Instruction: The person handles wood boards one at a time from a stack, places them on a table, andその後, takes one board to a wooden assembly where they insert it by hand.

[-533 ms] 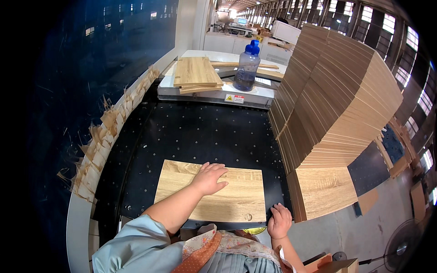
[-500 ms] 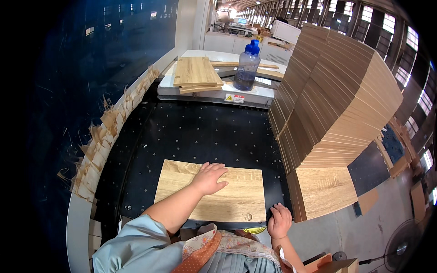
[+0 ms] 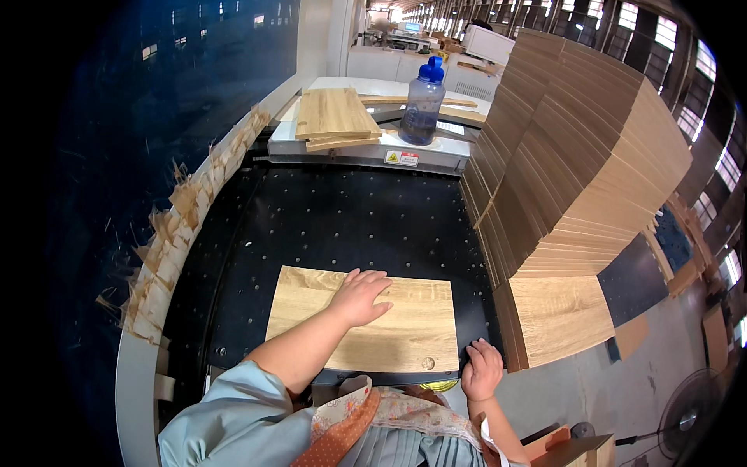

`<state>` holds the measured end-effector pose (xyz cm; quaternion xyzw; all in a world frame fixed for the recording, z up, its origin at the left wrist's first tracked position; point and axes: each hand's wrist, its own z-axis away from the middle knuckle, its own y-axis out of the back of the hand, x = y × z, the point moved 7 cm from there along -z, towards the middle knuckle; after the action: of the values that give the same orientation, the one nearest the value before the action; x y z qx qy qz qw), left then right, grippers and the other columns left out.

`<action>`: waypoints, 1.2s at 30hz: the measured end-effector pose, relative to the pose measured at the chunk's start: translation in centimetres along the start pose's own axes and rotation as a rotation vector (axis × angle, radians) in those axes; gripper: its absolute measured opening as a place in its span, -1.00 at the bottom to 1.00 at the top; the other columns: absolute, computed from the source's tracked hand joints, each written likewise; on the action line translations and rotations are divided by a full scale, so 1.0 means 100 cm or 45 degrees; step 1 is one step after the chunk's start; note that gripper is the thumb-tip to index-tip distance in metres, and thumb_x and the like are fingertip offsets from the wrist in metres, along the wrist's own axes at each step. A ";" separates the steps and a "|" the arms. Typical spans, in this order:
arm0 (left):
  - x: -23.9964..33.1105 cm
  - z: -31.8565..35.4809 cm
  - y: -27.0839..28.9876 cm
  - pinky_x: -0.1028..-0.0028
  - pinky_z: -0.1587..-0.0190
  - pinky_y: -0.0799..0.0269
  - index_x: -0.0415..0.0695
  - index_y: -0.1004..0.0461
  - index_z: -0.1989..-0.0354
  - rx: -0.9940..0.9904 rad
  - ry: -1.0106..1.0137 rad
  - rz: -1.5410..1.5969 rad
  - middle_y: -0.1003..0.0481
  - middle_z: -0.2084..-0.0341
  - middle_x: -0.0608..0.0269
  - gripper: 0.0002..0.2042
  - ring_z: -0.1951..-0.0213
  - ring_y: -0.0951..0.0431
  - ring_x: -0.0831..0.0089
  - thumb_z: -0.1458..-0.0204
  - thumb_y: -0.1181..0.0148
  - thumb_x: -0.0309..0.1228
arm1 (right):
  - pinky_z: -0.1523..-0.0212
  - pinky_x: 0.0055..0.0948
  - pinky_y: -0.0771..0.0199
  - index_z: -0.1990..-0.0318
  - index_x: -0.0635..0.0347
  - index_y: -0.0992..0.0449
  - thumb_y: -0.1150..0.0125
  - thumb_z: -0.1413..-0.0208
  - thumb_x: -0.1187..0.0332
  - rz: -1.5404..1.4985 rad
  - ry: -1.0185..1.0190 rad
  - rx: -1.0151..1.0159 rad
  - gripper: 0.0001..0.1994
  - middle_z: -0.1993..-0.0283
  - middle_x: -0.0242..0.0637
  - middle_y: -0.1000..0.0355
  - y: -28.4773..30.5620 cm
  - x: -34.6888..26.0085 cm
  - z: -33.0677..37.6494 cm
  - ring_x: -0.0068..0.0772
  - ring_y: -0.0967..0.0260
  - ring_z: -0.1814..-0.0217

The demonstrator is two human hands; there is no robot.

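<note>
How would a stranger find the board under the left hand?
Look for the large black surface dotted with small spots. At its near edge lies a pale wood-grain board with a round mark near its lower right corner, under the left hand. It lies alone, whereas other boards are grouped on the white bench or in the tall stack at right.

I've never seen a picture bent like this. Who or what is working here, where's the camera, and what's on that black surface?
No robot here: these are a person's two bare hands. The camera is worn on the head, looking down; its wide lens bends straight edges. The left hand lies spread on a wood-patterned board, which lies flat on the black table. The right hand seems to rest at the table's near edge. A tall stack of boards stands on the right. Beyond, a blue-capped bottle and smaller boards sit on a white ledge.
</note>
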<state>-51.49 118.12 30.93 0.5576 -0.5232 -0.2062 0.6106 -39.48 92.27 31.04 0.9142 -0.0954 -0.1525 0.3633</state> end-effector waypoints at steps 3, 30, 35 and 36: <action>0.000 0.001 -0.001 0.17 -0.28 0.12 -0.08 -0.35 -0.05 0.052 -0.022 0.026 -0.24 -0.14 0.11 -0.52 -0.22 -0.15 0.23 0.06 -0.13 -0.15 | -0.04 -0.19 -0.27 0.34 0.18 -0.52 0.01 0.23 0.49 -0.009 -0.007 -0.006 -0.76 0.19 -0.21 -0.45 0.000 0.000 0.001 -0.18 -0.39 0.03; -0.328 -0.191 0.172 0.33 0.08 -0.30 -0.41 -0.37 0.11 1.133 0.873 1.340 -0.43 0.15 -0.09 -0.47 0.09 -0.43 0.19 0.06 -0.16 -0.12 | 0.12 -0.20 -0.33 0.36 0.20 -0.51 -0.01 0.26 0.44 0.108 -0.103 -0.144 -0.76 0.26 -0.15 -0.42 -0.011 0.004 -0.009 -0.06 -0.40 0.12; -0.359 -0.204 0.164 0.32 0.10 -0.31 -0.38 -0.39 0.15 1.172 0.902 1.292 -0.44 0.20 -0.06 -0.54 0.12 -0.43 0.18 0.08 -0.18 -0.19 | 0.06 -0.19 -0.31 0.31 0.26 -0.49 0.04 0.28 0.52 0.101 -0.133 -0.231 -0.71 0.21 -0.08 -0.40 -0.013 0.005 -0.010 -0.01 -0.37 0.07; -0.345 -0.198 0.166 0.30 0.11 -0.30 -0.36 -0.40 0.16 1.176 0.899 1.398 -0.44 0.22 -0.02 -0.56 0.13 -0.43 0.20 0.09 -0.18 -0.21 | 0.04 -0.17 -0.30 0.30 0.29 -0.48 0.06 0.29 0.55 0.097 -0.143 -0.245 -0.69 0.20 -0.05 -0.39 -0.013 0.006 -0.008 0.02 -0.35 0.06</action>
<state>-52.46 161.03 35.01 0.4492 -0.5312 0.5503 0.4618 -38.52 93.55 30.51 0.8607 -0.1353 -0.1979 0.4491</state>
